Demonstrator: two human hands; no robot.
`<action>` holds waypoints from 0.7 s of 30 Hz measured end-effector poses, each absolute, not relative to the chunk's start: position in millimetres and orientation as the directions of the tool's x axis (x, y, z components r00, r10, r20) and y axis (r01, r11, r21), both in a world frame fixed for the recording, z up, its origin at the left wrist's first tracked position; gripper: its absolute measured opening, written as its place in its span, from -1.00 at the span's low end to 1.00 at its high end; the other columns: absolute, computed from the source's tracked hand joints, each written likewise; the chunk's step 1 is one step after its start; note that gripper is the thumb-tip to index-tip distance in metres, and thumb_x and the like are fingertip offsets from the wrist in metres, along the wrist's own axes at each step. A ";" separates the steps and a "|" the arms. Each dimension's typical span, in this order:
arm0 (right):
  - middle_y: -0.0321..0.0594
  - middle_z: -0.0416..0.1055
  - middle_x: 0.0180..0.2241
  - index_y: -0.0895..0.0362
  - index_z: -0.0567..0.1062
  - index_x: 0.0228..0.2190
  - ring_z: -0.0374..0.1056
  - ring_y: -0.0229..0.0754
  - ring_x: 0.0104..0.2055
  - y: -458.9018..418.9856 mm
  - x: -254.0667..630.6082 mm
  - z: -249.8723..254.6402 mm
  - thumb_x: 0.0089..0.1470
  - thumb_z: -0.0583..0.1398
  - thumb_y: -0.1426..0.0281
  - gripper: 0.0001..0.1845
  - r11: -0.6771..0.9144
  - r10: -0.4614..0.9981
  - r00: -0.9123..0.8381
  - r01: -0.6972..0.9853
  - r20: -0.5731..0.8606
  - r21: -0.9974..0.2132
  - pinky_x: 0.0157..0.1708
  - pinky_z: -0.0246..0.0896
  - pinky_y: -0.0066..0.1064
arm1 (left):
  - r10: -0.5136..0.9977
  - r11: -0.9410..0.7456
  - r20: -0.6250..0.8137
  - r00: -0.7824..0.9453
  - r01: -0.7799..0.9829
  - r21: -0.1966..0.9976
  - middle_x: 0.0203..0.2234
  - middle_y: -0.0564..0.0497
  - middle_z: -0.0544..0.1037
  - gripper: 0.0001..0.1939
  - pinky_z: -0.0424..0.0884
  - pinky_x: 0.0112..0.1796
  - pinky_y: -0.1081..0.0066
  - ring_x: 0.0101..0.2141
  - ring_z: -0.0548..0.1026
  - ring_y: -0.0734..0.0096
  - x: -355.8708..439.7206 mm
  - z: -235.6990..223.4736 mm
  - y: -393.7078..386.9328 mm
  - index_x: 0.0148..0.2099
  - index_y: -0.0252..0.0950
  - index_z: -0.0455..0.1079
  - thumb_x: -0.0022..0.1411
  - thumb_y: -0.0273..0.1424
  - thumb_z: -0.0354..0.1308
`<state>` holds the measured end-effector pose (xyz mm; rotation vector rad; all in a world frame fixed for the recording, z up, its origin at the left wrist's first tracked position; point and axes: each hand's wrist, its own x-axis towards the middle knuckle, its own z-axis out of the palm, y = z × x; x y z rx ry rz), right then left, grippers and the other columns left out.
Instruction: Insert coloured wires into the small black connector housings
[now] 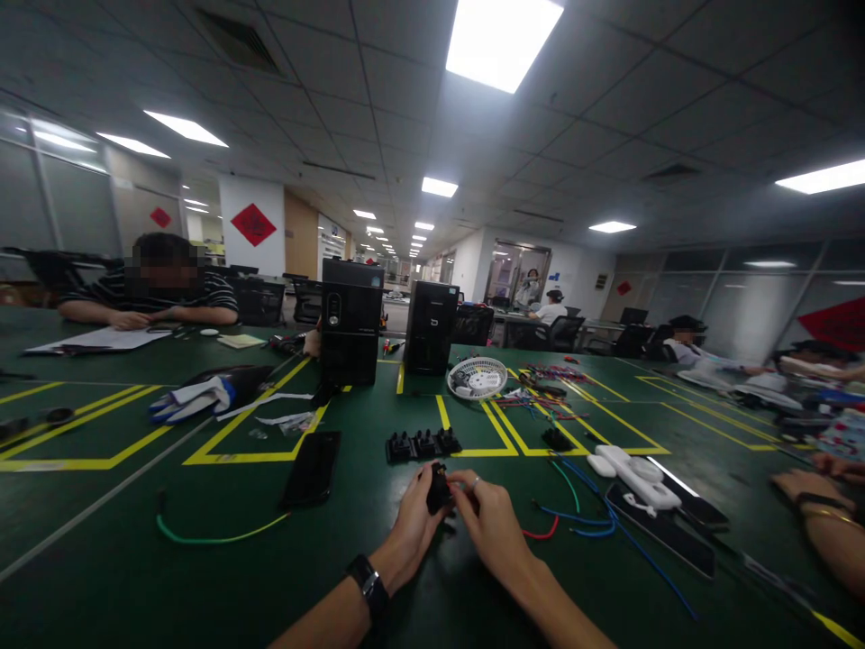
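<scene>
My left hand [409,527], with a black watch at the wrist, grips a small black plastic component [439,489] above the green table. My right hand [490,523], with a ring on one finger, pinches at the component's right side, where a bit of red shows between the fingertips. A red wire [544,534] emerges beyond that hand, and its stretch through the fingers is hidden. Several similar black components [423,443] stand in a row just ahead of my hands. Right of them lies a single black part [556,439]. Blue wires [612,518] and a green wire [569,482] curve nearby.
A black phone [312,469] and a green-yellow wire [223,541] lie left. Two black computer towers [351,323] stand ahead, beside a white basket [477,379]. White gloves [195,399] rest further left. Phones and a white device [639,478] lie right, near another person's arm [821,505].
</scene>
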<state>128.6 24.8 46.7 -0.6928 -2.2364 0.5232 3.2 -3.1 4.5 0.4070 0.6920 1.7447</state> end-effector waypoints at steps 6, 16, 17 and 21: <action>-0.26 0.45 -0.48 0.11 0.40 -0.04 0.43 -0.17 -0.38 24.9 129.6 43.3 0.22 0.03 0.39 -0.70 0.764 0.632 -0.576 0.352 0.518 -0.541 -0.35 0.26 -0.42 | 0.953 -0.171 -0.080 -0.291 -0.742 0.648 -0.22 -0.10 0.50 -0.74 0.43 -0.17 0.28 -0.20 0.47 0.32 3.9 7.0 -2.8 -0.14 -0.30 0.38 0.18 -0.24 0.15; -0.17 0.46 -0.05 0.03 0.38 0.05 0.39 -0.12 -0.04 21.5 133.5 45.3 0.20 0.02 0.47 -0.60 0.798 0.581 -0.609 0.296 0.541 -0.525 -0.04 0.24 -0.31 | 0.953 -0.153 -0.094 -0.288 -0.727 0.670 -0.18 -0.09 0.50 -0.79 0.42 -0.15 0.34 -0.19 0.48 0.38 7.1 10.8 -7.1 -0.12 -0.28 0.36 0.22 -0.31 0.11; -0.17 0.47 -0.07 0.04 0.38 0.05 0.40 -0.11 -0.05 21.7 133.9 44.8 0.20 0.02 0.47 -0.60 0.797 0.585 -0.607 0.303 0.539 -0.523 -0.05 0.25 -0.31 | 0.956 -0.153 -0.083 -0.280 -0.723 0.674 -0.18 -0.08 0.50 -0.79 0.41 -0.13 0.32 -0.18 0.47 0.38 7.1 10.3 -7.1 -0.12 -0.28 0.36 0.21 -0.31 0.12; -0.14 0.50 -0.12 0.06 0.39 0.05 0.42 -0.11 -0.10 21.9 136.4 43.5 0.20 0.03 0.45 -0.60 0.805 0.574 -0.613 0.301 0.543 -0.511 -0.09 0.27 -0.33 | 0.960 -0.138 -0.075 -0.270 -0.689 0.711 -0.15 -0.10 0.49 -0.74 0.41 -0.13 0.29 -0.13 0.46 0.31 7.5 9.9 -8.5 -0.11 -0.27 0.34 0.19 -0.26 0.14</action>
